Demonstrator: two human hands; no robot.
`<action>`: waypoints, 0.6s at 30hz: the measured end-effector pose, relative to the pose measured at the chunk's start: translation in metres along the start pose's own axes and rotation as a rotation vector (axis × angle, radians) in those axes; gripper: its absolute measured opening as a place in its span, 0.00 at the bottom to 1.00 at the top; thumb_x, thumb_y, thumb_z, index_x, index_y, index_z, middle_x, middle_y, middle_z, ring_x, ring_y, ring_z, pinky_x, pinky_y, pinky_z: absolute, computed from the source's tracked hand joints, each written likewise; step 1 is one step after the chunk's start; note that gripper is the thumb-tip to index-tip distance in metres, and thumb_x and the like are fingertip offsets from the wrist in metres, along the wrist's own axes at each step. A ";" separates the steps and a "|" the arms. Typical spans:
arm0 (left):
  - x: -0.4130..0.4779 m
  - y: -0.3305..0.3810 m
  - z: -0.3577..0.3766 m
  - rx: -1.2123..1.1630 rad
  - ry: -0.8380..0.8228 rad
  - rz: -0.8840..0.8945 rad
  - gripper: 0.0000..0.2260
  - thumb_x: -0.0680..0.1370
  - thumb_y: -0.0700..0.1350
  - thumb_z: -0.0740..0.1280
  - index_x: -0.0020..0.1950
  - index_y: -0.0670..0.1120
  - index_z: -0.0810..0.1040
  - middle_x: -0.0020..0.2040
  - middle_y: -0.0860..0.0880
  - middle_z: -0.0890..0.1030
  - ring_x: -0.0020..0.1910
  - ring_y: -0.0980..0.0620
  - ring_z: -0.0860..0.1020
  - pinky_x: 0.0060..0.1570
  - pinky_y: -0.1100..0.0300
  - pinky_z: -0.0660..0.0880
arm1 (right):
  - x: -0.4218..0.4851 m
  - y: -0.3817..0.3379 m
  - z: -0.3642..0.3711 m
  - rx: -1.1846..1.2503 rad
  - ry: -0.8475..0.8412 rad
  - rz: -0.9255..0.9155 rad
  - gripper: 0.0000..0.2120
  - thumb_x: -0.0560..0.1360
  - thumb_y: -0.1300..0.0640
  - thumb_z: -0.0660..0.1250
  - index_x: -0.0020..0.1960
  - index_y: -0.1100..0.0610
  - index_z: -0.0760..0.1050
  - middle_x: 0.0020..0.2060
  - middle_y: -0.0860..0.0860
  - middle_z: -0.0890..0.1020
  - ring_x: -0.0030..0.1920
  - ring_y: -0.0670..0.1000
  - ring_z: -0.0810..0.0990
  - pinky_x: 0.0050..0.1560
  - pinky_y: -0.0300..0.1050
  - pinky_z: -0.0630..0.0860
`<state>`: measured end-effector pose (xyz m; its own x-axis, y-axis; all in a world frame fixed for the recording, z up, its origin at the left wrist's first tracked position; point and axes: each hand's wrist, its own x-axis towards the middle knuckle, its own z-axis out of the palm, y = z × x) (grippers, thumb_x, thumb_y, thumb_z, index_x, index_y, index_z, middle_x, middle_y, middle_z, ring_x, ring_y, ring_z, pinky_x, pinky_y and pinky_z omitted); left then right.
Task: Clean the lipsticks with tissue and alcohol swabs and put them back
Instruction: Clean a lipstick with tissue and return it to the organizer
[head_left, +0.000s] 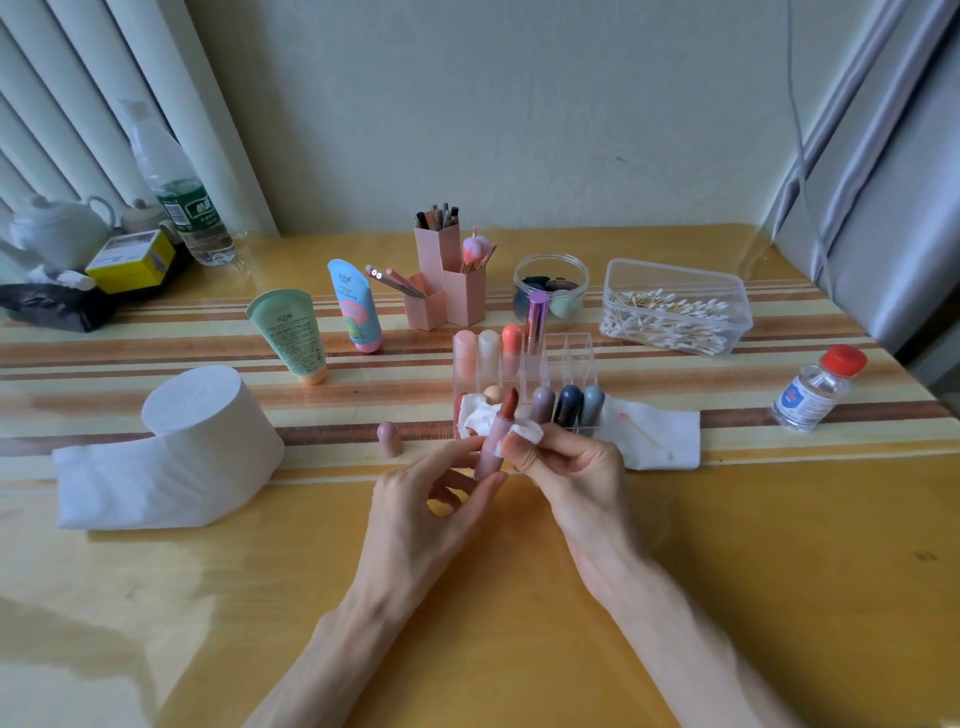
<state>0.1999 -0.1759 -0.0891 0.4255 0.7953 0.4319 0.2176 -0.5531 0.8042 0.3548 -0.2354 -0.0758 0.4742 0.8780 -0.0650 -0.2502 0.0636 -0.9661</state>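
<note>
Lipstick (494, 439) beside tissue (530, 432), organizer (567, 353) just behind

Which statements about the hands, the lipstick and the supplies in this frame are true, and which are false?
1. The left hand holds an uncapped lipstick. True.
2. The right hand holds a cotton swab. False: it holds a scrap of tissue.
3. The alcohol bottle is open. False: its red lid is on.
4. A pink cap stands on the table, left of the lipstick. True.
</note>
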 end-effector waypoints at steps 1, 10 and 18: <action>0.000 0.001 -0.001 -0.060 -0.026 -0.055 0.14 0.77 0.43 0.77 0.62 0.50 0.84 0.48 0.57 0.87 0.41 0.53 0.86 0.42 0.52 0.83 | 0.000 -0.001 -0.001 -0.004 0.000 0.000 0.17 0.68 0.50 0.79 0.54 0.56 0.88 0.49 0.51 0.90 0.57 0.47 0.87 0.57 0.36 0.78; 0.004 -0.001 -0.023 -0.037 0.124 -0.077 0.06 0.75 0.46 0.77 0.49 0.52 0.83 0.42 0.51 0.81 0.37 0.51 0.79 0.35 0.61 0.73 | 0.007 -0.015 -0.017 0.126 0.107 -0.060 0.20 0.71 0.53 0.75 0.59 0.64 0.85 0.36 0.43 0.85 0.35 0.40 0.81 0.45 0.33 0.77; 0.035 -0.030 -0.038 0.134 0.232 -0.190 0.09 0.73 0.48 0.80 0.51 0.53 0.86 0.49 0.58 0.83 0.48 0.49 0.82 0.51 0.48 0.80 | 0.003 -0.014 -0.015 0.116 0.021 -0.047 0.20 0.70 0.49 0.76 0.55 0.63 0.86 0.34 0.42 0.82 0.40 0.40 0.79 0.54 0.42 0.75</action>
<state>0.1751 -0.1222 -0.0829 0.1583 0.9142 0.3731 0.3938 -0.4050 0.8252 0.3722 -0.2407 -0.0657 0.5050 0.8627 -0.0265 -0.3224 0.1600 -0.9330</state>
